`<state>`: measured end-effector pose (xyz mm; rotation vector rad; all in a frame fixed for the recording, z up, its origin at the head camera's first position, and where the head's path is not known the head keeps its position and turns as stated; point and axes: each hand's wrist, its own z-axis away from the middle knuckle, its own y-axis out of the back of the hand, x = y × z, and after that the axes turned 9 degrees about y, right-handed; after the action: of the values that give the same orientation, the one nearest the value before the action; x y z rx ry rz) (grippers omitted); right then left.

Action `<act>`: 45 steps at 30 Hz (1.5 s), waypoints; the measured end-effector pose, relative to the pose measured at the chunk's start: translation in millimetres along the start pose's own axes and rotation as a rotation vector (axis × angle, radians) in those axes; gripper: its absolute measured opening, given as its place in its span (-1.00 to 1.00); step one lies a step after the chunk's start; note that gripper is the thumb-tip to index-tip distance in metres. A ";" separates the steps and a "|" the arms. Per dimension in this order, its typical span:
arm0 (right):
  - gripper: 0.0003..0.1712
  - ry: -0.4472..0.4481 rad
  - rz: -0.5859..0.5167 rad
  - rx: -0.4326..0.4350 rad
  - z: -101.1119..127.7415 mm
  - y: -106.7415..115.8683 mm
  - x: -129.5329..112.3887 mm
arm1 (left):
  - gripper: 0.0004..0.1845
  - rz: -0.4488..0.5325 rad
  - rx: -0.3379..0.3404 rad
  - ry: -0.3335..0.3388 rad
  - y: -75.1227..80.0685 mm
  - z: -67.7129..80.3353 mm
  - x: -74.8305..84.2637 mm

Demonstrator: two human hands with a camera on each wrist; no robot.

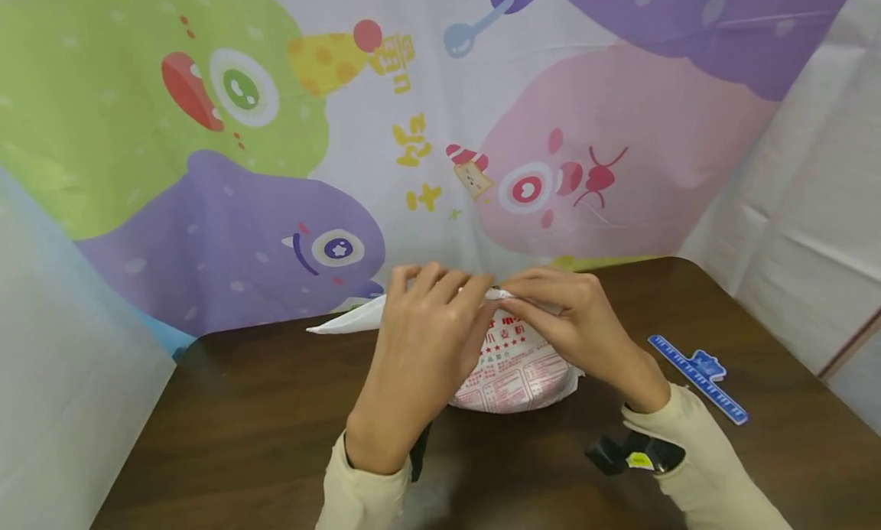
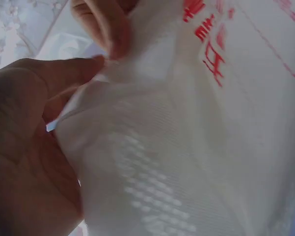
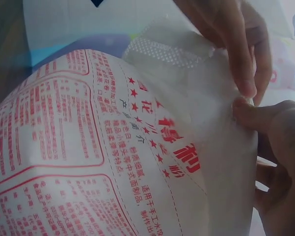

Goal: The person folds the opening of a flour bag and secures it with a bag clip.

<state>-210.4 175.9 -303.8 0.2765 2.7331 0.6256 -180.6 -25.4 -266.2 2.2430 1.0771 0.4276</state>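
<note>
A white flour bag (image 1: 516,385) with red print stands upright on the table, its lower part bulging. At its top edge my left hand (image 1: 430,335) grips the bag, thumb on one side and fingers on the other. Close beside it, my right hand (image 1: 585,323) pinches the same edge between thumb and fingers. The fingertips of both hands nearly meet in the right wrist view, where the top of the bag (image 3: 226,162) is flattened and slack. A white corner of the bag sticks out left of my left hand. The left hand hides part of the print in the head view.
A blue clip (image 1: 698,377) with a piano-key pattern lies on the brown table (image 1: 241,423), right of the bag. Behind the table hangs a cloth (image 1: 427,232) with cartoon monsters. White sheeting (image 1: 62,362) borders the left side.
</note>
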 end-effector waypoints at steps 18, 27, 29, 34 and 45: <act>-0.71 -0.005 0.101 -0.119 -1.0 3.6 4.5 | -0.89 0.004 -0.004 -0.081 -2.2 -1.3 -12.8; -0.73 0.008 0.115 -0.105 0.1 5.6 8.3 | -0.84 0.037 0.026 -0.082 -3.3 -2.6 -13.6; -0.70 0.016 0.110 -0.108 -0.1 6.8 9.7 | -0.85 0.041 0.028 -0.083 -3.9 -3.1 -14.2; -0.71 -0.019 0.103 -0.122 0.5 11.7 15.0 | -0.86 0.049 0.034 -0.079 -5.4 -3.6 -16.2; -0.76 -0.068 0.136 -0.168 4.7 17.6 18.0 | -0.86 0.071 0.027 -0.062 -7.9 -1.9 -16.7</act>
<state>-223.5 198.0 -304.6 0.4370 2.5930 0.8607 -196.5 -34.0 -270.2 2.3085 0.9795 0.3723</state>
